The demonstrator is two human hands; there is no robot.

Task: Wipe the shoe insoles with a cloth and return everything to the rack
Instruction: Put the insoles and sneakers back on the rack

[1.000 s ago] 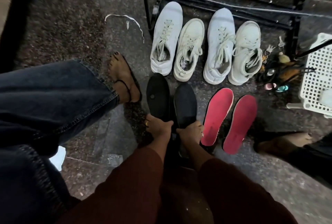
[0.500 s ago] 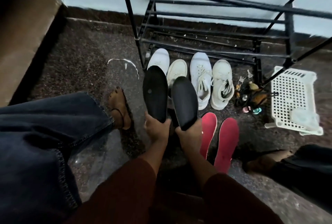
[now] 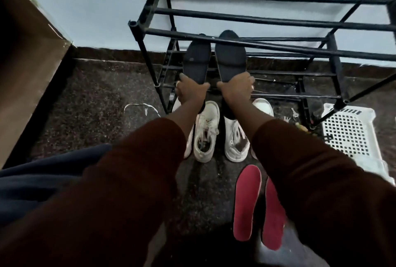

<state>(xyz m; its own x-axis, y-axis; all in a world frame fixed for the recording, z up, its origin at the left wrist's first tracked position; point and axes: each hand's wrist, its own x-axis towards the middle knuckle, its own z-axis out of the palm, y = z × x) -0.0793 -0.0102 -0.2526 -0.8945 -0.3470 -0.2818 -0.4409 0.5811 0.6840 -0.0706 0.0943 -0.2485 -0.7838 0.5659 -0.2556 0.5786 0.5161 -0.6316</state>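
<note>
My left hand (image 3: 189,91) grips the heel end of a black insole (image 3: 196,61), and my right hand (image 3: 236,87) grips a second black insole (image 3: 230,59). Both insoles are raised and reach under the front bar of the black metal shoe rack (image 3: 235,44), their toe ends among its bars. Two red insoles (image 3: 246,202) lie on the floor near me, partly under my right sleeve. White sneakers (image 3: 206,129) stand on the floor below my forearms, partly hidden. No cloth is visible.
A white perforated plastic basket (image 3: 351,136) sits on the floor at the right of the rack. Small keys and trinkets (image 3: 293,116) lie beside it. A brown panel (image 3: 27,63) runs along the left. A white scrap (image 3: 139,107) lies on the dark speckled floor.
Both hands have lifted the black insoles from the floor up and forward into the rack. My view has tilted upward, so the rack and wall fill more of the frame.
</note>
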